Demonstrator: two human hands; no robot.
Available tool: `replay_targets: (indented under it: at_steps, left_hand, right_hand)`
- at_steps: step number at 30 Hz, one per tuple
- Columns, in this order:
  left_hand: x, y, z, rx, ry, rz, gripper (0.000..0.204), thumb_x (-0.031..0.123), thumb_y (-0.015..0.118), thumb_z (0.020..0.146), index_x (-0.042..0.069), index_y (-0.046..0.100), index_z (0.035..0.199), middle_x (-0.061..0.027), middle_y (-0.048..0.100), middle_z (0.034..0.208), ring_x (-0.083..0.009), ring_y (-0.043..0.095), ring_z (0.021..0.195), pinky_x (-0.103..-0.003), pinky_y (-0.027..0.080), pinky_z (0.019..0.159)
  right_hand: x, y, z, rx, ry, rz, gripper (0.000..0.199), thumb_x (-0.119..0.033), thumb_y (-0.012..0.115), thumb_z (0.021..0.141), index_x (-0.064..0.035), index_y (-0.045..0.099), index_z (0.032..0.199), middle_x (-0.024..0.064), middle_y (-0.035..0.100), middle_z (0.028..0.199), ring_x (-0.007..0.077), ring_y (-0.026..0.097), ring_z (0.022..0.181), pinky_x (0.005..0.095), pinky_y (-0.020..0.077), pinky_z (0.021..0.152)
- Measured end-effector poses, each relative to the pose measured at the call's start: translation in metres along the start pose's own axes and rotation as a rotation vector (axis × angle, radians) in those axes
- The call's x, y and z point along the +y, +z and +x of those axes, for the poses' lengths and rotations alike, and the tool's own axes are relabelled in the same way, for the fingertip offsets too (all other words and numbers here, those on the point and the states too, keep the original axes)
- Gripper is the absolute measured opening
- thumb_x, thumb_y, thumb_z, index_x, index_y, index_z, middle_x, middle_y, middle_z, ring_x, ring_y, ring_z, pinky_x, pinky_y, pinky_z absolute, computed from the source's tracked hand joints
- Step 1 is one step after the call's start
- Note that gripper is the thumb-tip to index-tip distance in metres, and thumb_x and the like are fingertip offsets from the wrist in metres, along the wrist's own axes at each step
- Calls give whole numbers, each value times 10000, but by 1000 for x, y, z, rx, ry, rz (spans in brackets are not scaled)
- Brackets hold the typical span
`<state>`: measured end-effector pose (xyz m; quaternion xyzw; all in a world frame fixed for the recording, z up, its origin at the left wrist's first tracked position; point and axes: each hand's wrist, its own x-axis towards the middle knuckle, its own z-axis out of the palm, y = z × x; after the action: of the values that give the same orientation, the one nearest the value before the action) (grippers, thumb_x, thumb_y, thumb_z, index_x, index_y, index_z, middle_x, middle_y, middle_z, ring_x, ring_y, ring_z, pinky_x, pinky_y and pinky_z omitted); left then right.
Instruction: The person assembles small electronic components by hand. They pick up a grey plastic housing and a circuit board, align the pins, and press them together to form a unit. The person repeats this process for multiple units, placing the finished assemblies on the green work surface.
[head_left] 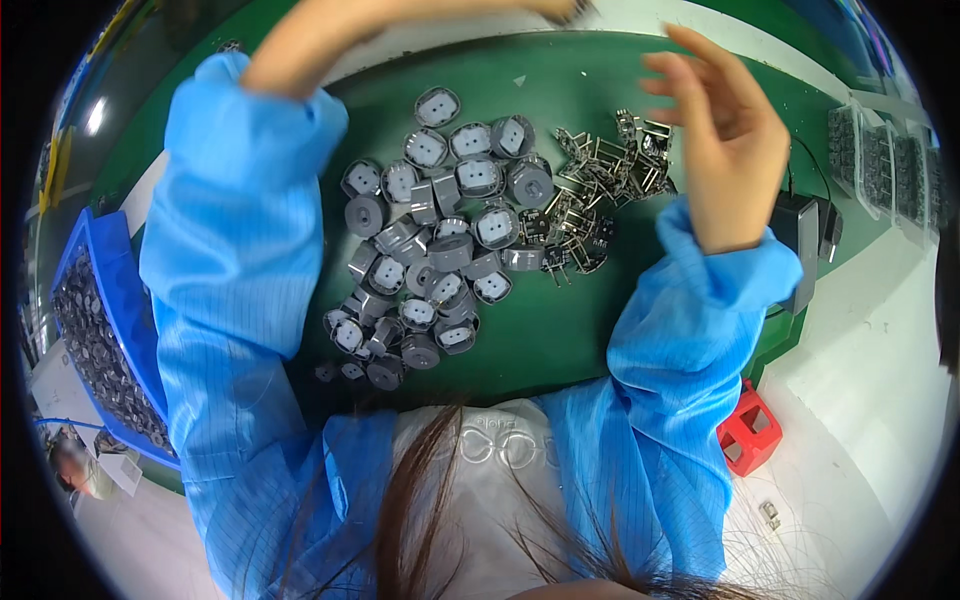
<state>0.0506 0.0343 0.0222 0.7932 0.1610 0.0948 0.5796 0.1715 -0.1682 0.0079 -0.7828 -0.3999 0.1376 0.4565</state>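
Observation:
My left hand [548,7] is at the far edge of the green mat, mostly cut off by the top of the picture. Its fingers are blurred, and a small dark spot shows at their tips; what it is I cannot make out. To the right, my right hand [738,150] hovers with fingers apart and nothing visible in them. Nearest to it lies a tangle of small black circuit parts with metal pins [605,175]. Left of that, many grey round housings with white inner faces [478,178] lie loose, some on their sides.
A blue bin [122,330] full of small dark parts stands at the left. Clear trays of parts [885,160] and a dark box-shaped device [797,245] are at the right. A red plastic holder [750,432] sits below my right forearm.

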Motion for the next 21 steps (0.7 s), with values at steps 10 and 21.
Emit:
replay_targets:
  at_steps: [10, 21]
  left_hand:
    - [-66, -40, 17, 373, 634, 869, 247, 139, 763, 787, -3, 729, 986, -170, 685, 1114, -332, 641, 1042, -401, 506, 930]
    - [-30, 6, -17, -624, 298, 246, 276, 25, 802, 751, 30, 703, 1008, -108, 667, 975, -236, 640, 869, -315, 569, 653]
  right_hand:
    - [19, -13, -4, -151, -8, -463, 285, -262, 854, 772, -67, 774, 964, 90, 730, 899, 211, 664, 729, 346, 538, 691]
    - [8, 8, -4, -164, -105, -382, 153, -149, 847, 741, -59, 758, 828, 99, 728, 819, 208, 664, 657, 338, 520, 605]
